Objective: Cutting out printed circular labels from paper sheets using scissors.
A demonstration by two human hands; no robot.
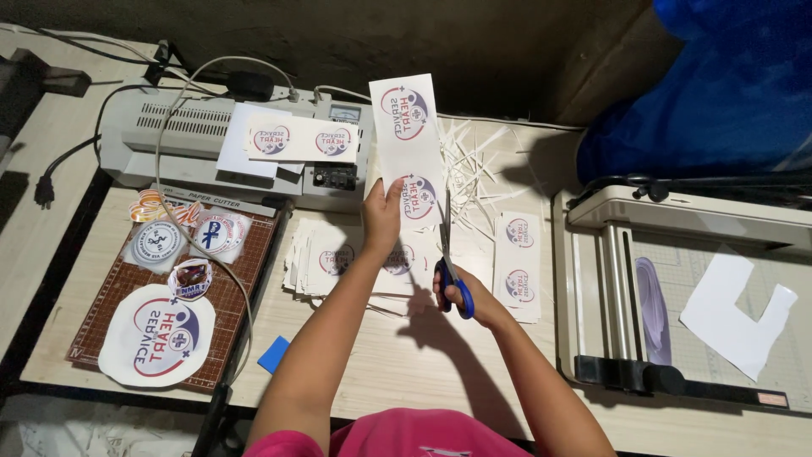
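The left hand [382,216] pinches the printed strip [408,140] upright above the table [406,355], so the right hand's [474,300] gripped scissors [448,262] can cut along its edge.

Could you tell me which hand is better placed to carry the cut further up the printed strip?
Probably the right hand: it already grips the blue-handled scissors, blades pointing up along the strip. The left hand is occupied holding that strip upright.

Bare counter [397,364] near the body is being left open | left blocked by paper cutter [169,288] and cable [245,305] | rear by laminator [228,144] | right by guillotine trimmer [685,296] | middle by sticker stacks [338,262].
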